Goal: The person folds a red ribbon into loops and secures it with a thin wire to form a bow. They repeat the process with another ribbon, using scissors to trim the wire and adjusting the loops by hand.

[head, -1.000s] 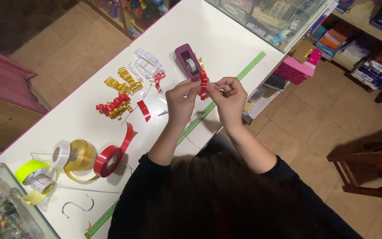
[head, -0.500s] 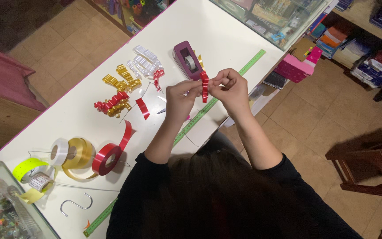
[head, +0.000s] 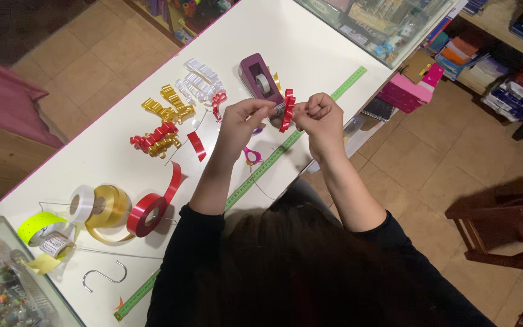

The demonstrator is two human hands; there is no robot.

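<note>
Ribbon bow pinched between two hands above the white table [head: 310, 42].

Red ribbon roll [head: 146, 214] lay far left (beside gold and white rolls); left hand [head: 243, 121] and right hand [head: 319, 118] each pinched the looped red ribbon bow [head: 286, 109] with fingers pressed together, before the purple tape dispenser [head: 260, 77]. Firm, centred pinching probably kept loops even.

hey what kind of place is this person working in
Probably a stationery or gift shop counter. Shelves of notebooks line the wall, a glass display case sits at one end, and both hands, left hand and right hand, pinch a red ribbon bow beside ribbon rolls.
</note>
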